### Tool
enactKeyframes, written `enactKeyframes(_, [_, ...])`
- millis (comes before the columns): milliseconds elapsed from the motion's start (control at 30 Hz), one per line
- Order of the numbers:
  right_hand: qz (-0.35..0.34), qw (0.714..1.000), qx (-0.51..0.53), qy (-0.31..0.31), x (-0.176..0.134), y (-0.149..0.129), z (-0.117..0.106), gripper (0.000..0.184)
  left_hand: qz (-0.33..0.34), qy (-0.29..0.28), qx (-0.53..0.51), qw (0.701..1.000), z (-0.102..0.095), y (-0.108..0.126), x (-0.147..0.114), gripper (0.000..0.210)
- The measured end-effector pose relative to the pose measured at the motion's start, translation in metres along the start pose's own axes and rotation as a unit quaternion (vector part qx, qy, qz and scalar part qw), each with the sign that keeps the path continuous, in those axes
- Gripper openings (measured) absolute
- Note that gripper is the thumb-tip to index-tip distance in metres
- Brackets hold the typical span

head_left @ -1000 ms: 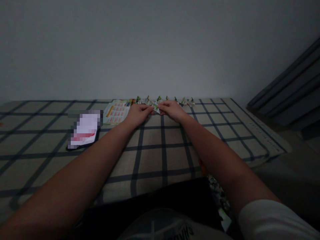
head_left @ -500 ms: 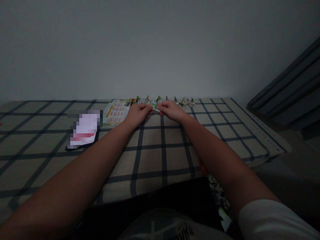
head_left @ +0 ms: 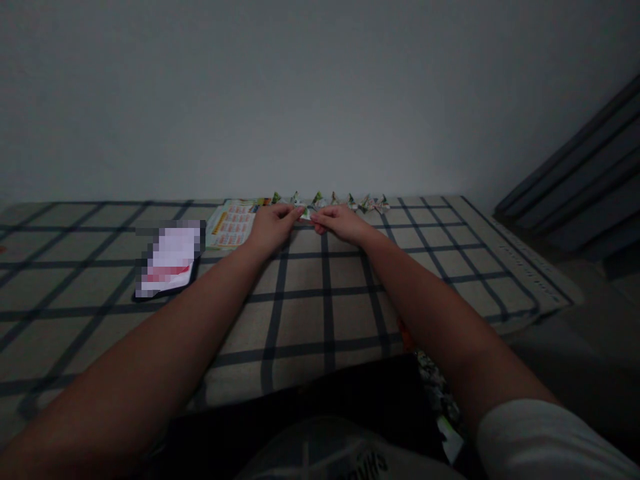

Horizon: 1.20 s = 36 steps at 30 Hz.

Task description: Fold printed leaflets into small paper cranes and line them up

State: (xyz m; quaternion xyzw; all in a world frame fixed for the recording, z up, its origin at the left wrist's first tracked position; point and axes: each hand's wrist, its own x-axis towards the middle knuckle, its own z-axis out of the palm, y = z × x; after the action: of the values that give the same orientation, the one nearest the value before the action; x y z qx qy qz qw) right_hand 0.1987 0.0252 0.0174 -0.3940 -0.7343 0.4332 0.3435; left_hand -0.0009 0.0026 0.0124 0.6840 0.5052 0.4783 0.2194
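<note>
Toward the far side of the cloth-covered table, my left hand [head_left: 273,228] and my right hand [head_left: 340,223] face each other with fingers pinched. Between their fingertips is a small folded piece of printed paper [head_left: 307,214], white and green, mostly covered by the fingers. Both hands are closed on it, one at each end. Just behind them a row of several folded paper pieces [head_left: 367,203] stands near the wall. A printed sheet with small grids [head_left: 233,225] lies beside my left hand, partly hidden by it.
A phone with a lit, blurred screen [head_left: 173,257] lies left of my left forearm. The checked tablecloth [head_left: 305,320] spreads to the wall [head_left: 320,100]. Below the table edge, by my right arm, is a heap of patterned paper pieces [head_left: 437,383]. A dark curtain [head_left: 590,173] hangs at right.
The paper piece shows less between my fingers and looks turned or folded smaller. My left hand has shifted slightly left; my right fingertips have moved a little.
</note>
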Motion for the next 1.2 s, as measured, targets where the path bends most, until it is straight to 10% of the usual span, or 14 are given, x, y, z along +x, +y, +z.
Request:
enactKeyframes(467, [-0.064, 0.990, -0.124, -0.004, 0.000, -0.002, 0.001, 0.031, -0.105, -0.029, -0.109, 0.988, 0.008, -0.012, 0.002, 0.046])
enactKeyframes(1200, [-0.086, 0.993, -0.068, -0.032, 0.000, 0.006, 0.001, 0.030, -0.058, -0.003, -0.119, 0.991, 0.003, 0.006, -0.002, 0.043])
